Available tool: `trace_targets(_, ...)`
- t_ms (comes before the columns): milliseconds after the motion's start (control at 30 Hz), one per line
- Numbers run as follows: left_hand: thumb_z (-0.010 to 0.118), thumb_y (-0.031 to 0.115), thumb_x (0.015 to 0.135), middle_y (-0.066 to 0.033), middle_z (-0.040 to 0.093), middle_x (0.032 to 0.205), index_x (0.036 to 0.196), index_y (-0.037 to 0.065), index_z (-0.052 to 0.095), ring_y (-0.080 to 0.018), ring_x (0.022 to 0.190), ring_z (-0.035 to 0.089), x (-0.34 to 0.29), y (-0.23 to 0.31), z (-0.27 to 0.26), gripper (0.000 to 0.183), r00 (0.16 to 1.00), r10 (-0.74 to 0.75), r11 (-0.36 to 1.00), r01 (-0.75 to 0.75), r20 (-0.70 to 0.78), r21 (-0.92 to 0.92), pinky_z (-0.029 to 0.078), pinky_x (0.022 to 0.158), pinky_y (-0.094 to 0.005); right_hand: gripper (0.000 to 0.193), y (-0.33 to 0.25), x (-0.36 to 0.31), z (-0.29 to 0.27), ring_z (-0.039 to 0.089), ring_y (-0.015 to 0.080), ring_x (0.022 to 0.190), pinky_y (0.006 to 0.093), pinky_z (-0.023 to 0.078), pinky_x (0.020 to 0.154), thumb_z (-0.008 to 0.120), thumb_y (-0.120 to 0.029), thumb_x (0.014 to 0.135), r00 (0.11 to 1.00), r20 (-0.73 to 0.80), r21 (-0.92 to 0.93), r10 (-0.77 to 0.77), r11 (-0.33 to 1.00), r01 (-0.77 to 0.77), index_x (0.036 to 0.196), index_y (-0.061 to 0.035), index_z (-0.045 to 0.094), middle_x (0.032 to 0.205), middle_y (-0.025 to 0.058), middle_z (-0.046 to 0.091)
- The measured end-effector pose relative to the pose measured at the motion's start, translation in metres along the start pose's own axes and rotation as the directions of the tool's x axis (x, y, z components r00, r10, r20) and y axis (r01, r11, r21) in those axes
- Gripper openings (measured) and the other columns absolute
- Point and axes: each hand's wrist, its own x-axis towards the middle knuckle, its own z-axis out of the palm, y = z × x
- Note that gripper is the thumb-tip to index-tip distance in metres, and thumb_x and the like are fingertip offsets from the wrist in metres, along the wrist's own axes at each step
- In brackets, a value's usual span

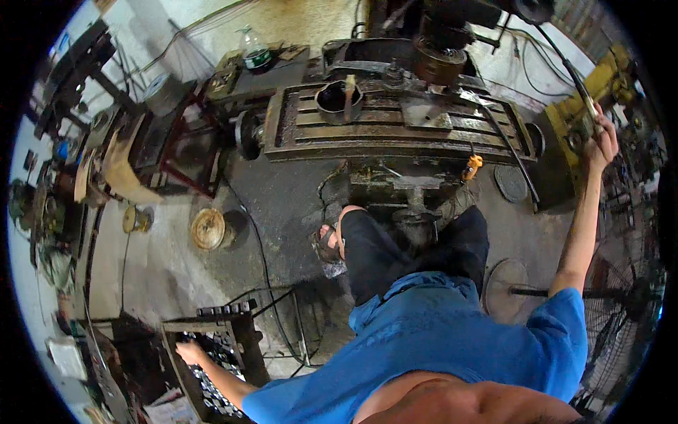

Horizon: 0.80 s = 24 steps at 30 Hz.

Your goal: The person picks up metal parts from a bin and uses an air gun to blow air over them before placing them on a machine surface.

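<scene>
Raised at the far right, my right hand (pixel 602 146) is closed round a long metal lever (pixel 587 99) that slopes down from the machine head (pixel 441 60). My left hand (pixel 189 352) reaches over a box (pixel 171 339) of small shiny metal pieces (pixel 215 360) at the lower left. Its fingers look drawn together, and whatever they may hold is too small to make out. Ahead of me is the slotted machine table (pixel 311 145), bearing a flat metal plate (pixel 427 116) below the head and a dark round pot (pixel 328 106) with a brush (pixel 349 88) standing in it.
An orange-yellow hand control (pixel 472 167) hangs at the table's front. A fan (pixel 621 297) stands by my right side. On the floor lie a round pan (pixel 208 229) and a black cable (pixel 263 247). A plastic bottle (pixel 256 55) stands behind the table's left end.
</scene>
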Motion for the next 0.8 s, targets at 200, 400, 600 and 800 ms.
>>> trace_targets(200, 0.068, 0.033, 0.065, -0.0120, 0.059, 0.090, 0.086, 0.006, 0.059, -0.0333, 0.076, 0.061, -0.018, 0.005, -0.029, 0.035, 0.990, 0.104, 0.987, -0.091, -0.097, 0.136, 0.049, 0.061, -0.0456, 0.024, -0.014, 0.013, 0.006, 0.043, 0.0409, 0.114, 0.0496, 0.026, 0.100, 0.042, -0.012, 0.084, 0.999, 0.026, -0.053, -0.020, 0.998, 0.021, 0.092, 0.0078, 0.054, 0.098, 0.0154, 0.054)
trace_targets(400, 0.059, 0.045, 0.066, -0.0164, 0.064, 0.081, 0.086, 0.004, 0.063, -0.0368, 0.075, 0.061, -0.021, 0.022, -0.088, 0.046, 0.958, 0.007, 0.995, -0.037, -0.286, -0.097, 0.047, 0.064, -0.0487, 0.025, -0.012, 0.022, 0.004, 0.043, 0.0435, 0.113, 0.0536, 0.025, 0.100, 0.042, -0.011, 0.084, 1.000, 0.013, 0.013, -0.020, 1.000, 0.020, 0.093, 0.0085, 0.054, 0.097, 0.0160, 0.054)
trace_targets(600, 0.062, 0.015, 0.080, -0.0113, 0.061, 0.087, 0.093, -0.007, 0.056, -0.0206, 0.076, 0.060, -0.011, 0.118, -0.139, 0.026, 0.931, 0.361, -0.014, 0.055, 0.046, -0.998, 0.049, 0.070, -0.0318, 0.025, -0.018, 0.035, 0.010, 0.049, 0.0370, 0.107, 0.0420, 0.031, 0.096, 0.043, -0.010, 0.077, 0.999, -0.020, 0.046, -0.026, 0.999, 0.027, 0.089, 0.0089, 0.055, 0.095, 0.0161, 0.055)
trace_targets(800, 0.048, 0.002, 0.075, -0.0133, 0.060, 0.092, 0.106, -0.007, 0.054, -0.0210, 0.081, 0.060, -0.181, 0.347, -0.217, 0.034, 0.405, 0.910, -0.031, 0.279, 0.088, -0.960, 0.049, 0.073, -0.0297, 0.025, -0.046, 0.048, 0.020, 0.053, 0.0274, 0.103, 0.0327, 0.036, 0.092, 0.041, -0.008, 0.076, 0.999, -0.010, -0.123, -0.034, 0.992, 0.032, 0.086, 0.0083, 0.056, 0.097, 0.0172, 0.059)
